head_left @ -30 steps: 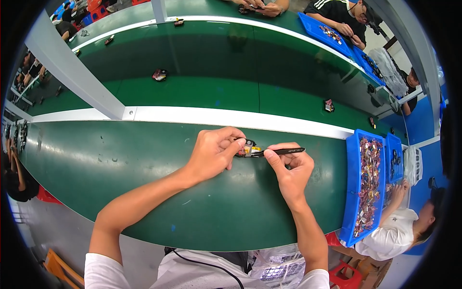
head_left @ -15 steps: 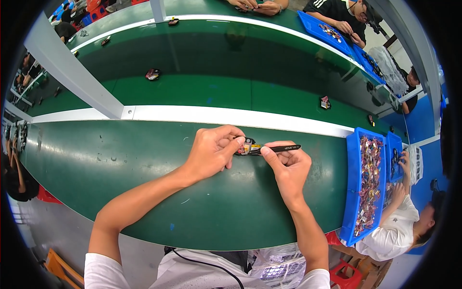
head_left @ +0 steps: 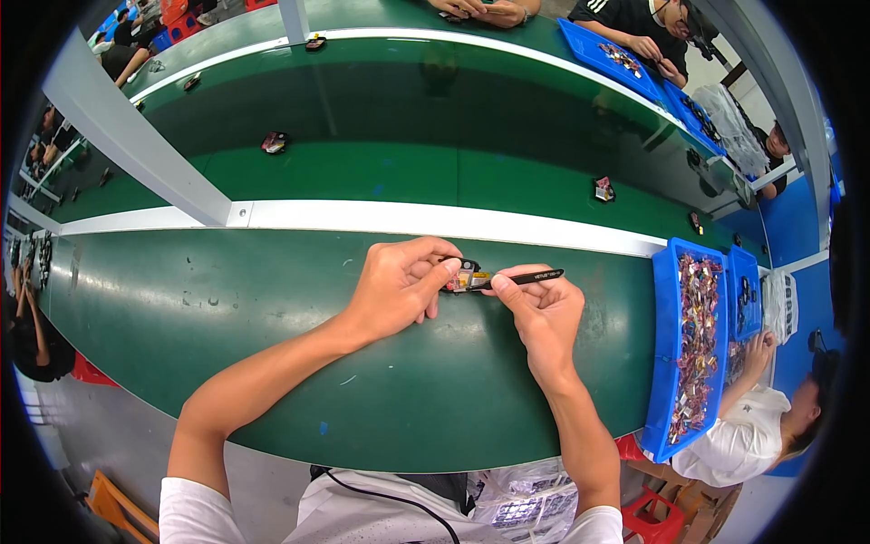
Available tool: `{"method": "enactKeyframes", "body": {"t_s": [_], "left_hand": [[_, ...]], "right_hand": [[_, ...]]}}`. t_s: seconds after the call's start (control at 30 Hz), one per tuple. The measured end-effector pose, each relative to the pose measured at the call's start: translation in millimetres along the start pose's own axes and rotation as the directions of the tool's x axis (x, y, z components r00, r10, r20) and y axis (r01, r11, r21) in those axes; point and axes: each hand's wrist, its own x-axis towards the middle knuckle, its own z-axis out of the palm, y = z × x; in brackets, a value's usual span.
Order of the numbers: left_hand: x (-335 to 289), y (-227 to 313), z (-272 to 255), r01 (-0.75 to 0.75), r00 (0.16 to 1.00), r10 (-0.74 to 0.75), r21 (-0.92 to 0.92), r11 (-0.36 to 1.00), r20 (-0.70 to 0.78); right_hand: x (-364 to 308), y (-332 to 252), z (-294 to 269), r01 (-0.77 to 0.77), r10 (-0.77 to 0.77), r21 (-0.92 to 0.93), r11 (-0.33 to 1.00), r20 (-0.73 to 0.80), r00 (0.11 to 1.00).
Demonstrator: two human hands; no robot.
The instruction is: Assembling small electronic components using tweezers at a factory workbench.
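Holding a small black-rimmed device [head_left: 467,276] in the left grip [head_left: 403,279], clamped between thumb and fingers, over the far middle of the green counter [head_left: 362,408]. Pinching a slim black tool [head_left: 535,278] firmly in the right grip [head_left: 546,313], aimed left at the device. With a blue bin [head_left: 666,335] of small mixed parts [head_left: 696,349] at right, and a white rail [head_left: 408,218] along the far edge.

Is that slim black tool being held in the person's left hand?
No: the fingers of the right hand hold the slim black tool, while the left hand holds a small black-edged part.
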Motion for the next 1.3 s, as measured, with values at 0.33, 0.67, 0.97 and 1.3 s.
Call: {"method": "enactKeyframes", "body": {"t_s": [0.33, 0.67, 0.97, 1.3], "left_hand": [[2, -3, -7, 0.038, 0.996, -0.029, -0.112, 0.993, 0.083], [2, -2, -9, 0.067, 0.996, -0.054, -0.205, 0.977, 0.067], [2, -5, -9, 0.013, 0.998, -0.002, -0.208, 0.978, 0.056], [2, -5, -9, -0.004, 0.999, 0.016, -0.228, 0.974, 0.052]], "right_hand": [[-2, 13, 2, 0.159, -0.158, 0.062, 0.985, -0.017, 0.987], [-7, 25, 12, 0.441, -0.459, -0.160, 0.883, -0.098, 0.883], [-6, 27, 11, 0.509, -0.539, -0.250, 0.823, -0.063, 0.840], [-7, 24, 11, 0.590, -0.630, -0.326, 0.739, -0.022, 0.776]]}}
